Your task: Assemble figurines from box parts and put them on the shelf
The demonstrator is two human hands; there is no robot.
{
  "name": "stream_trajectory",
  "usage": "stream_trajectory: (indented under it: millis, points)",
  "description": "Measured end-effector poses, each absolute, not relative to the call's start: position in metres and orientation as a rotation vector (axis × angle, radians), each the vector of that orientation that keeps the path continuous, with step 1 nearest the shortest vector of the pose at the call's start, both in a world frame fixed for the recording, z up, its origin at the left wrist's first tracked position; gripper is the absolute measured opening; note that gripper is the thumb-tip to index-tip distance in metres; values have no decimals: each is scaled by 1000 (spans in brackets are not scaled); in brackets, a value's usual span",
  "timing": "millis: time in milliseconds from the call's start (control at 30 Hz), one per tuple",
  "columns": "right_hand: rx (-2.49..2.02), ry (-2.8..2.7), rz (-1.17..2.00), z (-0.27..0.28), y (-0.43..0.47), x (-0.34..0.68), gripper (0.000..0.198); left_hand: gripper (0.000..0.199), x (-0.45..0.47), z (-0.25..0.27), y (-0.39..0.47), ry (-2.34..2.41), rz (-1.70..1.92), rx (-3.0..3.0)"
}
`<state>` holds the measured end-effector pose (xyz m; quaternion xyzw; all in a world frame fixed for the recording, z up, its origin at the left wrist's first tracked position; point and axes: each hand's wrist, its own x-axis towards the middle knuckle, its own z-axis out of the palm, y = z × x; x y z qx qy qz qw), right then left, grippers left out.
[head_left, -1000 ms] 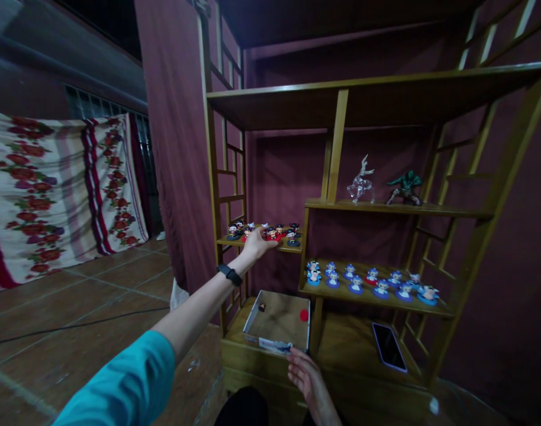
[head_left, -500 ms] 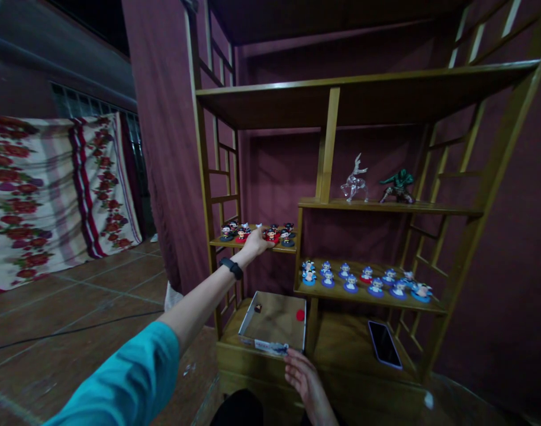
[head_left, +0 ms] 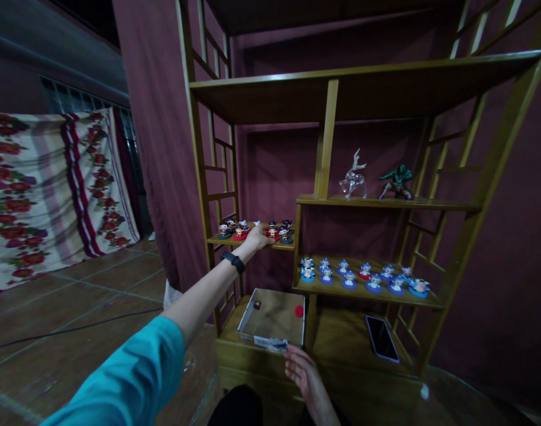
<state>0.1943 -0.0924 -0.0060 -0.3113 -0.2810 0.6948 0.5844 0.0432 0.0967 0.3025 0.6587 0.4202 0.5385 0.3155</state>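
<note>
My left hand (head_left: 256, 239) reaches to the small left shelf (head_left: 215, 240), where several dark-haired figurines (head_left: 239, 230) stand in rows on red or dark bases. Its thumb and fingers close around a red-based figurine (head_left: 272, 232) near the front edge; part of the fingers is hidden behind it. Low in front, my right hand (head_left: 303, 373) is held with fingers stretched out and nothing in them, close to the front corner of a shallow cardboard box (head_left: 274, 319). Inside that box lie a small dark piece (head_left: 257, 305) and a red disc (head_left: 299, 311).
Several blue and purple figurines (head_left: 349, 280) line the right shelf. Above them stand a clear deer figurine (head_left: 354, 177) and a green action figure (head_left: 397, 181). A phone (head_left: 382, 338) lies on the lower surface. A wooden post (head_left: 327, 139) divides the upper shelves.
The view has shifted slightly, so the shelf appears a little higher and further left. My left hand stays at the same figurine, and my right hand keeps its place near the box.
</note>
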Motion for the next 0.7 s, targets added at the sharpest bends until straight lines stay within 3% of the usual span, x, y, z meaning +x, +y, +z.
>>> stream_trajectory:
  millis: [367, 700]
  points:
    - [-743, -631, 1612, -16, -87, 197, 44, 53, 45, 304, 96, 1342, 1312, 1728]
    - [-725, -662, 1608, -5, -93, 200, 36, 56, 36, 292, 106, 1257, 1361, 1666]
